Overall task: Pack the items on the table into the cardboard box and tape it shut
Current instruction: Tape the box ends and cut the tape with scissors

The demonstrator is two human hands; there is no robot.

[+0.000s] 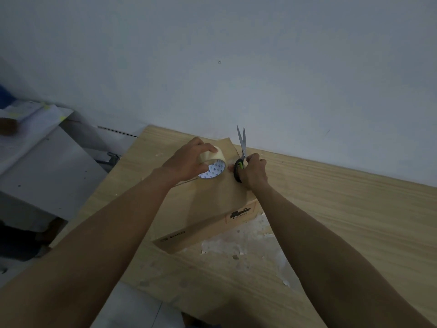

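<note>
Nearest the camera, just in front of the brown cardboard box [212, 204], the pale wooden table [343, 233] shows scuffed white patches where its surface has peeled. The box itself sits flat on the table with its top flaps folded down and dark print on its near side, so the packing stage looks finished and only the sealing is in hand. At the far end of the box top, the left hand [186, 162] curls round a roll of pale translucent packing tape with a white printed core [214, 162], holding it tipped on the cardboard. Just right of the roll, still over the far end of the box, the right hand [254, 172] grips the black-and-green handles of a pair of steel scissors [241, 143], whose blades point up and away, slightly parted. Whether a strip already runs along the seam is too faint to tell; the likely remaining work is cutting the tape free and pressing it down. Beyond the box rises a bare grey-blue wall [236, 55]
</note>
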